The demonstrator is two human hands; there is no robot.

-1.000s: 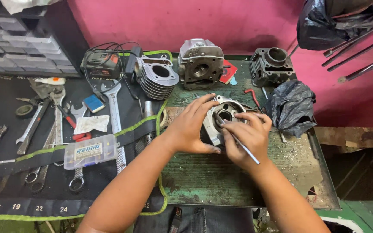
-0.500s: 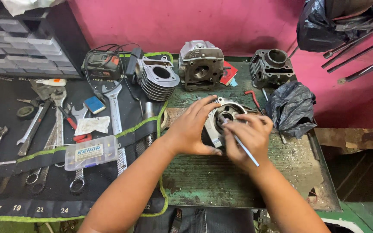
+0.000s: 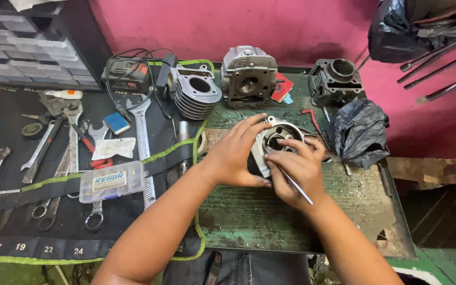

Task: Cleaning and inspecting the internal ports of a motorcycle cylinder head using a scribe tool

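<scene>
A pink painted wall [image 3: 302, 26] fills the top of the frame and runs down the right side. In the upper left corner stands a dark cabinet of small grey drawers [image 3: 32, 47]. The middle is taken by a worn green metal table [image 3: 270, 221], its paint scratched and rusted. A black cloth mat with green edging [image 3: 22, 243] covers the left part. Lower right shows a green floor edge [image 3: 439, 264]. Light is even and soft.

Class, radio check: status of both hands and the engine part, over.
Left hand steadies the cylinder head. Right hand works a thin metal tool into it. Nothing in the way.
</scene>
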